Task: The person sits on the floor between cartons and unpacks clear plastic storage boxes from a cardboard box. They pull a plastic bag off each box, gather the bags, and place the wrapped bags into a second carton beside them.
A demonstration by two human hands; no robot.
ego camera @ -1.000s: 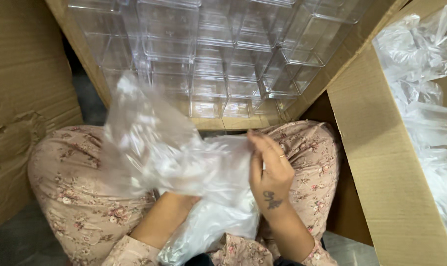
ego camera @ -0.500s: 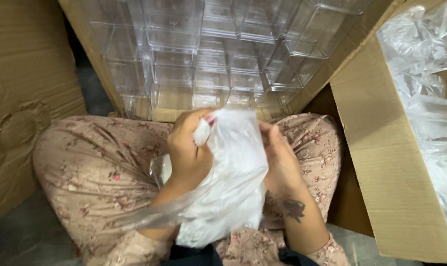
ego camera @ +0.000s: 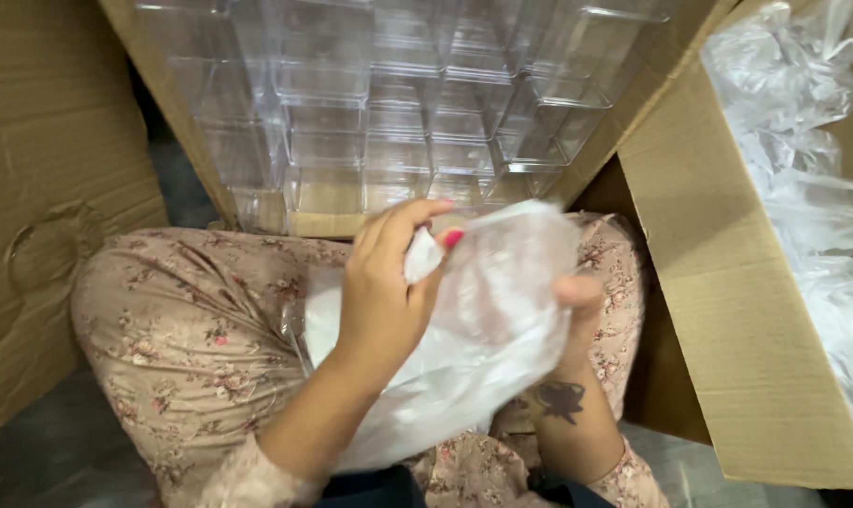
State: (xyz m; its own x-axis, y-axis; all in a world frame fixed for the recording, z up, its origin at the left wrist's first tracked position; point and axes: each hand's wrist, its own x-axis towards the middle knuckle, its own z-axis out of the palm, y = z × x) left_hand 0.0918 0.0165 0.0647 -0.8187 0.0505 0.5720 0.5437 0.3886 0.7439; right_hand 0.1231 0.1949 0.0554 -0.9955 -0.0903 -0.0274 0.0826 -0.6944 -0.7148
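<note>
A clear, crinkled plastic bag [ego camera: 483, 329] lies bunched over my lap. My left hand [ego camera: 384, 287] grips its upper edge from above, fingers curled into the plastic. My right hand [ego camera: 572, 310] is mostly behind the bag, with only the thumb and the tattooed wrist showing, and it holds the bag's right side. Whether anything is inside the bag cannot be told. My knees in floral fabric [ego camera: 182, 320] are under the bag.
An open cardboard box [ego camera: 332, 224] just beyond my knees is packed with several clear plastic containers [ego camera: 398, 103]. A second box [ego camera: 718, 273] at the right holds loose clear plastic bags [ego camera: 803, 141]. A flat cardboard panel [ego camera: 50, 188] stands at the left.
The bag was spread wide and held up to the left one second ago. Both hands have since gathered it into a bundle over my lap, the left hand coming up on top.
</note>
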